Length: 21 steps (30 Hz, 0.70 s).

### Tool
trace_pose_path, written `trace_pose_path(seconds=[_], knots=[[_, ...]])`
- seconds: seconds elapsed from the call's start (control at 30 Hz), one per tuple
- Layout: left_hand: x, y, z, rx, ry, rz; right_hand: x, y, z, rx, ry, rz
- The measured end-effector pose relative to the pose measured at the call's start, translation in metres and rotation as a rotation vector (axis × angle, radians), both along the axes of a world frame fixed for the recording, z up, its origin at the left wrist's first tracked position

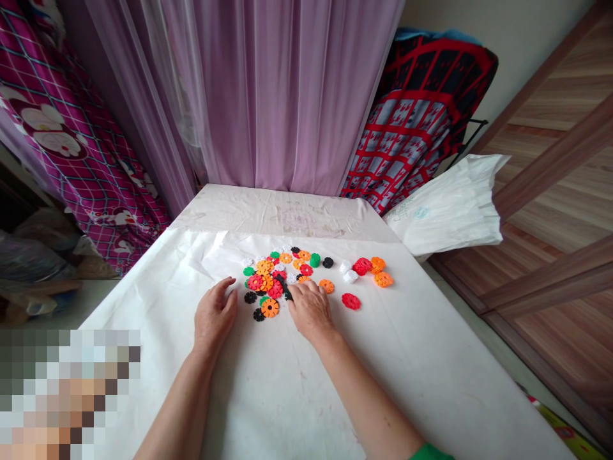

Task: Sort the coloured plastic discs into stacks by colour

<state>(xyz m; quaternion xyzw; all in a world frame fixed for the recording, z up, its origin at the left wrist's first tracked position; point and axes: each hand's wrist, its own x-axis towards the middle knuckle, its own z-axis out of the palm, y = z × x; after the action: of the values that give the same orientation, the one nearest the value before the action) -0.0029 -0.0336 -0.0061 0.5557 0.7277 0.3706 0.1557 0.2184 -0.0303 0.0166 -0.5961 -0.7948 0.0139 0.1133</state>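
A loose pile of notched plastic discs, orange, red, green, black and white, lies on the white-covered table [268, 396]. An orange disc [270, 308] is at the pile's near edge. My right hand [311, 308] reaches over the pile's right side, fingers closed on a black notched disc [287, 292]; the fingertips partly cover it. My left hand [215, 313] rests on the cloth left of the pile, thumb and fingers apart, with nothing in it.
Right of the pile are sorted discs: a green stack [315, 260], a black one [328, 262], white [350, 276], red [362, 266] and orange [383, 279]. A single red disc [351, 301] lies nearer. A white bag [450, 204] stands beyond the table's right edge. Purple curtains [297, 96] hang behind.
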Motion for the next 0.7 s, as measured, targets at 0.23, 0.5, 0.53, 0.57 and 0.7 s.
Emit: trace_pose_path(seconds=[0.23, 0.5, 0.53, 0.57, 0.7], knots=[[-0.001, 0.001, -0.002, 0.022, 0.01, -0.023, 0.005, -0.025, -0.01, 0.057, 0.071, 0.073], [0.0, 0.001, 0.0, 0.017, 0.02, -0.022, -0.003, 0.001, 0.009, 0.002, 0.006, -0.128], [0.0, 0.001, 0.001, 0.009, 0.02, -0.019, -0.005, 0.005, 0.011, -0.025, -0.002, -0.138], [0.0, 0.001, 0.001, 0.001, 0.018, -0.016, -0.007, 0.008, 0.012, -0.052, -0.006, -0.141], [0.0, 0.001, 0.0, -0.006, 0.005, -0.009, -0.016, 0.017, 0.013, -0.127, 0.016, -0.163]])
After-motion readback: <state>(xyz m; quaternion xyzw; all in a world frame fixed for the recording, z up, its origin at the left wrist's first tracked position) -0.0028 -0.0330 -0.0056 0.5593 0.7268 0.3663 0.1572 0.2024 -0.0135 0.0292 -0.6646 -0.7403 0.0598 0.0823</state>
